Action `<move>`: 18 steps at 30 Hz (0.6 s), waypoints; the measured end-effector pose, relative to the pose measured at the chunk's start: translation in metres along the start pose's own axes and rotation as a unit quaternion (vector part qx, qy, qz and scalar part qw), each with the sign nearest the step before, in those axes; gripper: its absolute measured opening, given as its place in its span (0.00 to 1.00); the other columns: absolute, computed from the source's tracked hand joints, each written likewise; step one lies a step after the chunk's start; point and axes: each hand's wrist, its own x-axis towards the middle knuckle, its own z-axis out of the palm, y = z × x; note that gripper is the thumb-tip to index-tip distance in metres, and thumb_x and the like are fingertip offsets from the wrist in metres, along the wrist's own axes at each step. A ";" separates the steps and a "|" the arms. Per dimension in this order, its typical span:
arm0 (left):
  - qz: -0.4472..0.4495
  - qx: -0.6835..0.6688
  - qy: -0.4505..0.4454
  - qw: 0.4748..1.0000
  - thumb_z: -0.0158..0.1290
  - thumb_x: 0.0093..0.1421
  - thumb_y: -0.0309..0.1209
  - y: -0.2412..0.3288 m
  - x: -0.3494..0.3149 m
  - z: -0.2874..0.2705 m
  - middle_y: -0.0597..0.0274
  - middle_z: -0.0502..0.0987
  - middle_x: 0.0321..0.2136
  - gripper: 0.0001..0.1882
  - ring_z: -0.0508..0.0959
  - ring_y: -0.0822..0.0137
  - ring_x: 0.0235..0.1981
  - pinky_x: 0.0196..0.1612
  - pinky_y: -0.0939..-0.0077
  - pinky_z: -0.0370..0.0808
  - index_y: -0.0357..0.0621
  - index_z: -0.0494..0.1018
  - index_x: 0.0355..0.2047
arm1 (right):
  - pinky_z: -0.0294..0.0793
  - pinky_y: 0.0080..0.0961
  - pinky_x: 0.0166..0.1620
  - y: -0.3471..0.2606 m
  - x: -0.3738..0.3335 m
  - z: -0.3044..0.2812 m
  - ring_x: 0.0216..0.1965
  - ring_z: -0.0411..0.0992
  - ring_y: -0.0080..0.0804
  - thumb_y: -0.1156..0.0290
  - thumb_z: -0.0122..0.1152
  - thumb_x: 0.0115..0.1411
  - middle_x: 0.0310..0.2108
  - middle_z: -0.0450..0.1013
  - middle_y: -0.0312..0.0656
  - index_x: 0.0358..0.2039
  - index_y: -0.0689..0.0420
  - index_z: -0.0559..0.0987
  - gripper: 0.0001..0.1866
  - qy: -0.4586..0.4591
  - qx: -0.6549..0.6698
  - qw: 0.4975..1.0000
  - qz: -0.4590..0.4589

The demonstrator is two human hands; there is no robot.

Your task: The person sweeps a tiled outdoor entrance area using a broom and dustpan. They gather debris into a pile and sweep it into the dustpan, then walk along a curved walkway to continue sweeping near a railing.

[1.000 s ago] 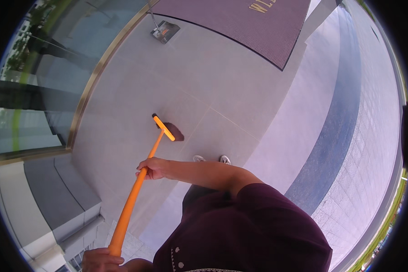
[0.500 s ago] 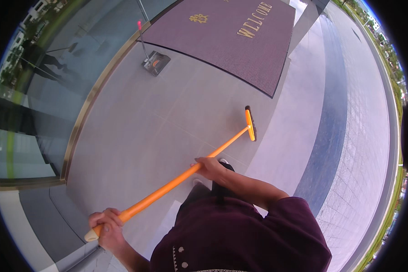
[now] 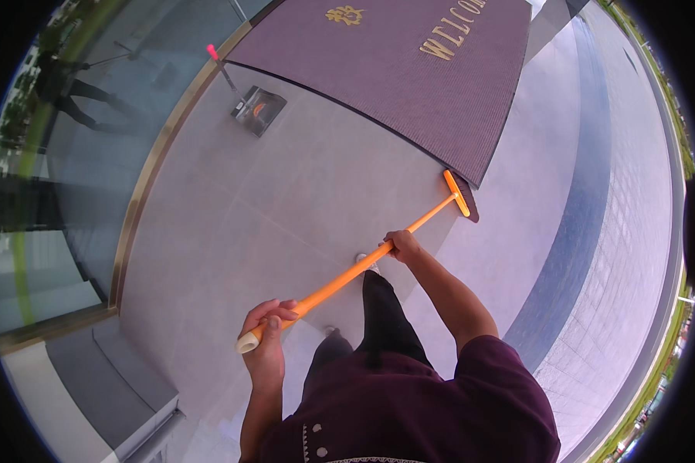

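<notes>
An orange broom (image 3: 334,284) slants across the middle of the view, its handle end low at the left and its head up at the right. My left hand (image 3: 267,328) is closed round the handle near its pale open end. Farther along, my right hand (image 3: 401,246) grips the same handle, closer to the head. The dark bristles (image 3: 466,198) meet the ground beside the near right corner of a purple doormat (image 3: 409,92). My palms hide parts of the handle.
A dustpan (image 3: 259,111) with a pink-tipped upright handle stands on the grey tiles near the far left. Glass panels with a brass-coloured frame (image 3: 150,174) run along the left. A grey block-like ledge (image 3: 123,378) sits at lower left. Paler paving with a blue-grey band (image 3: 571,224) lies right.
Both hands and the broom have moved right and farther forward. The broom head has shifted from the tiles to the mat's corner. One of my feet shows farther forward.
</notes>
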 end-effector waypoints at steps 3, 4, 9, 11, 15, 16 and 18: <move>0.038 0.046 0.089 0.994 0.43 0.59 0.28 0.025 0.017 0.005 0.58 0.73 0.24 0.10 0.73 0.60 0.39 0.51 0.60 0.63 0.38 0.67 0.40 | 0.78 0.32 0.28 -0.039 0.004 0.070 0.25 0.72 0.39 0.81 0.48 0.51 0.25 0.65 0.47 0.26 0.67 0.65 0.03 -0.061 -0.050 0.997 0.000; 0.049 0.062 0.106 0.991 0.43 0.60 0.30 0.033 0.020 0.006 0.59 0.72 0.24 0.11 0.72 0.60 0.39 0.52 0.58 0.62 0.39 0.67 0.40 | 0.78 0.33 0.28 -0.048 0.006 0.088 0.26 0.72 0.39 0.81 0.48 0.51 0.25 0.65 0.47 0.27 0.67 0.64 0.04 -0.083 -0.052 0.995 0.003; 0.125 0.137 0.207 0.961 0.43 0.57 0.30 0.063 0.013 -0.005 0.58 0.70 0.19 0.10 0.74 0.61 0.31 0.47 0.55 0.68 0.37 0.68 0.35 | 0.79 0.34 0.31 -0.050 0.000 0.160 0.28 0.72 0.41 0.80 0.48 0.52 0.27 0.64 0.49 0.28 0.68 0.63 0.06 -0.179 -0.064 0.981 0.049; 0.140 0.157 0.255 0.944 0.45 0.55 0.32 0.089 0.006 -0.017 0.59 0.68 0.15 0.11 0.73 0.63 0.27 0.45 0.55 0.70 0.36 0.68 0.34 | 0.79 0.35 0.34 -0.046 -0.033 0.192 0.31 0.72 0.41 0.79 0.48 0.52 0.28 0.64 0.49 0.29 0.67 0.63 0.06 -0.213 -0.101 0.967 0.098; 0.208 0.258 0.328 0.884 0.44 0.57 0.34 0.166 -0.049 -0.035 0.63 0.63 0.13 0.13 0.69 0.67 0.24 0.41 0.58 0.69 0.35 0.68 0.35 | 0.80 0.35 0.34 0.018 -0.111 0.269 0.31 0.73 0.39 0.78 0.50 0.53 0.27 0.65 0.47 0.27 0.65 0.65 0.04 -0.327 -0.126 0.908 0.230; 0.210 0.323 0.329 0.862 0.42 0.56 0.31 0.185 -0.067 -0.045 0.65 0.63 0.12 0.10 0.68 0.70 0.20 0.39 0.62 0.69 0.36 0.68 0.32 | 0.80 0.34 0.34 0.037 -0.127 0.284 0.32 0.73 0.39 0.79 0.50 0.52 0.27 0.65 0.47 0.25 0.64 0.65 0.04 -0.347 -0.129 0.891 0.262; 0.373 0.329 0.313 0.809 0.43 0.57 0.32 0.204 -0.052 -0.001 0.57 0.62 0.05 0.16 0.67 0.60 0.10 0.16 0.67 0.66 0.31 0.68 0.20 | 0.79 0.35 0.34 0.080 -0.162 0.309 0.31 0.73 0.38 0.81 0.50 0.52 0.28 0.64 0.46 0.27 0.63 0.62 0.06 -0.350 -0.128 0.857 0.357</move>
